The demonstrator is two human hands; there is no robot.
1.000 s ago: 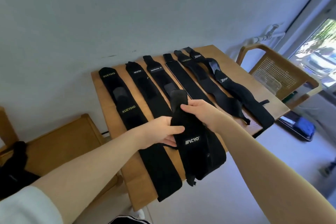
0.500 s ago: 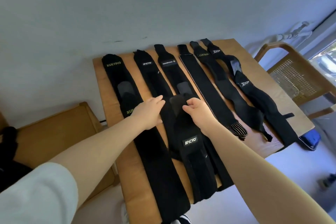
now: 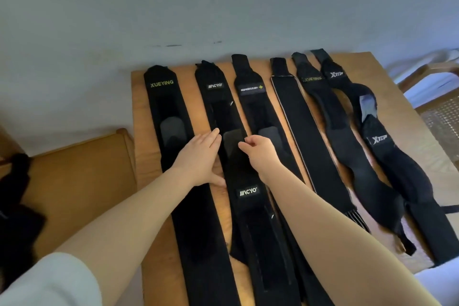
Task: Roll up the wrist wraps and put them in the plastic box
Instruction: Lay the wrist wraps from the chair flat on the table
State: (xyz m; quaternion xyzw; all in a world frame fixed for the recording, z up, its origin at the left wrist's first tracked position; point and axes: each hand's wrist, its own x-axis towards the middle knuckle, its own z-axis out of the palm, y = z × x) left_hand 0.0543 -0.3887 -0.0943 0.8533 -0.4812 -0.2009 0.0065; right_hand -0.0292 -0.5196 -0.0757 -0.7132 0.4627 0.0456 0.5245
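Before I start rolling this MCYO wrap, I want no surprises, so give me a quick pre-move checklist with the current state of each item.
1. MCYO wrap lies flat on the table: ok.
2. Left hand flat beside it, fingers straight: ok.
3. Right hand at the wrap's far end, gripping it: cannot tell.
4. Wrap clear of neighbours: not ok, it overlaps the second MCYO wrap.
5. Plastic box within reach: cannot tell, none in view.

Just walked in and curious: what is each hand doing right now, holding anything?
Left hand: open, fingers straight, lying flat beside the IIIICYO wrap.
Right hand: fingers loosely curled over that wrap's end; a pinch cannot be told.
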